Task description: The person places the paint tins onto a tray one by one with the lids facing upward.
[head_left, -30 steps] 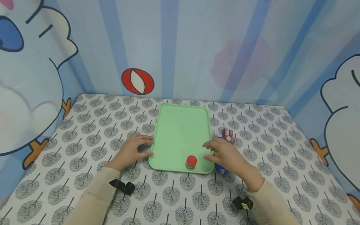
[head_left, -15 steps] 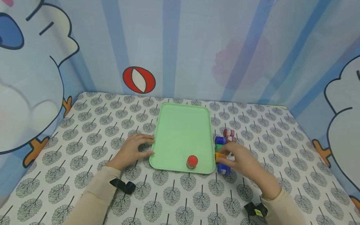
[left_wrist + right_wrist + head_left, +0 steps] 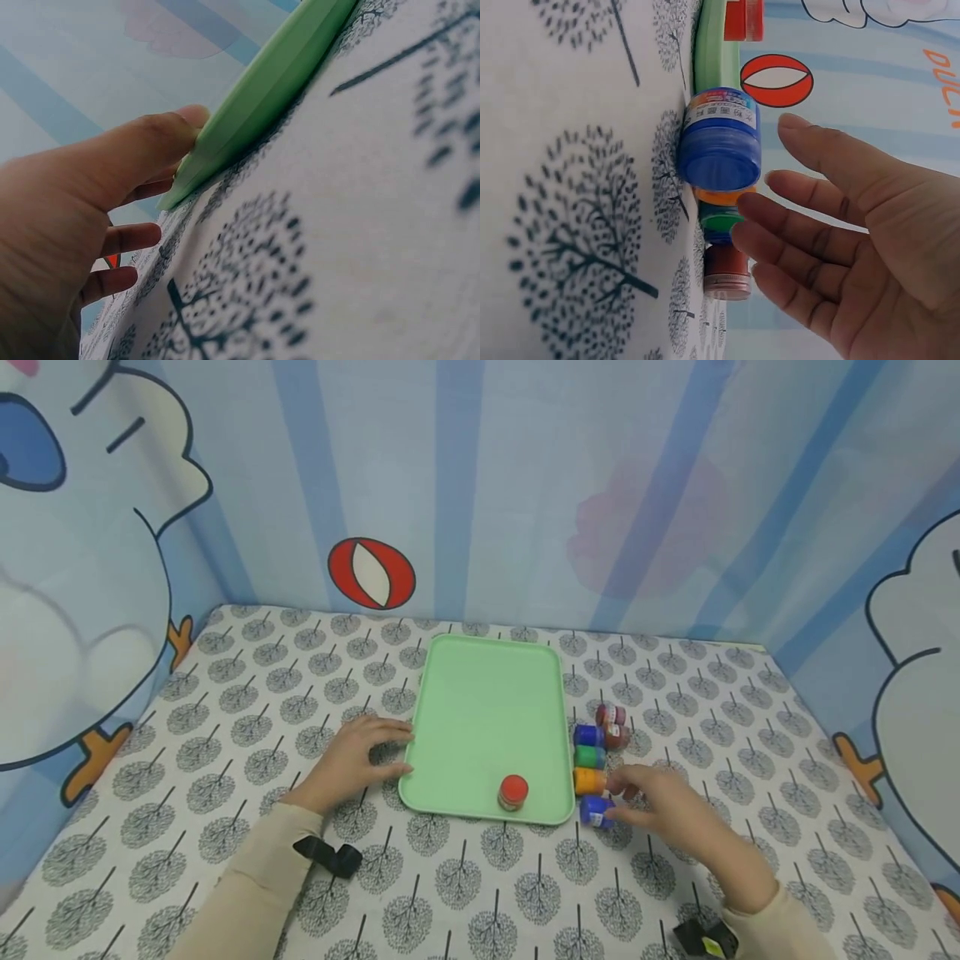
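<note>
Tray (image 3: 487,702), pale green, lies on a tree-print cloth (image 3: 480,893), a red-capped jar (image 3: 513,792) standing on it near the close edge. The left hand (image 3: 351,762) — fingers and thumb spread — touches the tray's left side. The right hand (image 3: 663,806), loosely spread, is just beside an orange jar (image 3: 588,781) and a blue jar (image 3: 594,812) along the tray's right side
</note>
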A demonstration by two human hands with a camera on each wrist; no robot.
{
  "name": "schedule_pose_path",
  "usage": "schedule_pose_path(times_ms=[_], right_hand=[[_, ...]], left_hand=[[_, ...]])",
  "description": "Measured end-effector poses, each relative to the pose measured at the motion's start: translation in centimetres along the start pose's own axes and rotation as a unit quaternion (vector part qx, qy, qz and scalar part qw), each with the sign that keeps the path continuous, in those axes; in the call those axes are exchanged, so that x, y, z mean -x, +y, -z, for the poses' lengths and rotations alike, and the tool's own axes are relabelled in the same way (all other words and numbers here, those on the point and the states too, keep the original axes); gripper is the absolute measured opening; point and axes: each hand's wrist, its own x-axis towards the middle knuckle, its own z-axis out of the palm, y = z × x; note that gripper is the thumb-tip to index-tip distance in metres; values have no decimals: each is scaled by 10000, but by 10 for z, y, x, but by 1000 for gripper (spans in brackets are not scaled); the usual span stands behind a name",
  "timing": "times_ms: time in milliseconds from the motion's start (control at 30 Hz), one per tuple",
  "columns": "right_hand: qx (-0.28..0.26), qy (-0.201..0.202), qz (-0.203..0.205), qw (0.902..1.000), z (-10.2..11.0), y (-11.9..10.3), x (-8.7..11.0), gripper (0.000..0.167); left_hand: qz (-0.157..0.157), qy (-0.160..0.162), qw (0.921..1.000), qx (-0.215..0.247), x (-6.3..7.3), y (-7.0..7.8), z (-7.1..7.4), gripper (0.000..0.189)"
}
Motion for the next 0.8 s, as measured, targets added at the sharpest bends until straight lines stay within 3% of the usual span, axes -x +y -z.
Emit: schedule_pose_path(times_ms=[133,600,800], right_hand=[[12,-170,-18,9999,-3,4,2,30],[22,-215,-348,9992,-16,1,3,35],[32,-232,-284,9993,-15,0,4,36]], left_hand=[[-27,21,10000,24,0,0,0,46],[24,-17,10000,2,0,1,1,45],[20,-78,10000,30,0,2,2,46]])
